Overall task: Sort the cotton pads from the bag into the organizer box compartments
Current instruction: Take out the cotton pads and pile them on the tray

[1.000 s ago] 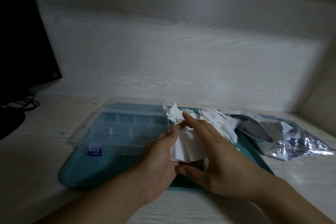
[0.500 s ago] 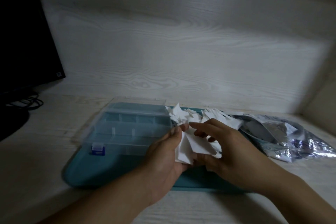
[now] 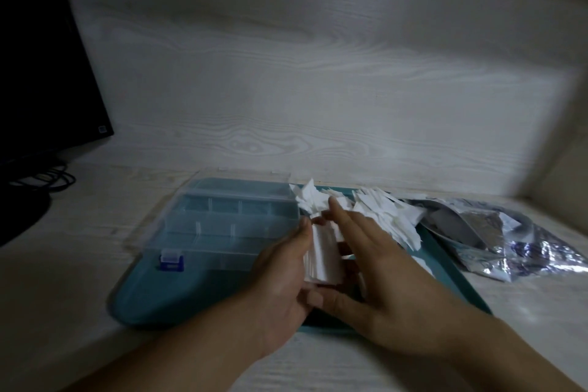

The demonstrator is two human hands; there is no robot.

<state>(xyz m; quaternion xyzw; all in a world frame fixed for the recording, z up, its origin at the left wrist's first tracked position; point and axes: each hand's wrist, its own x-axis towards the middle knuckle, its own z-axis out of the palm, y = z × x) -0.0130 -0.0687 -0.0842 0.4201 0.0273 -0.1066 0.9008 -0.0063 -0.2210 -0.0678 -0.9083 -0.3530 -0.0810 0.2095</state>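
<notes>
Two bare forearms, left hand (image 3: 280, 280) and right hand (image 3: 378, 270) without sleeves, rings or watch

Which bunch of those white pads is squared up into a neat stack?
The stack of pads held between the left hand and right hand. The loose pile behind lies scattered on the teal tray.
</notes>
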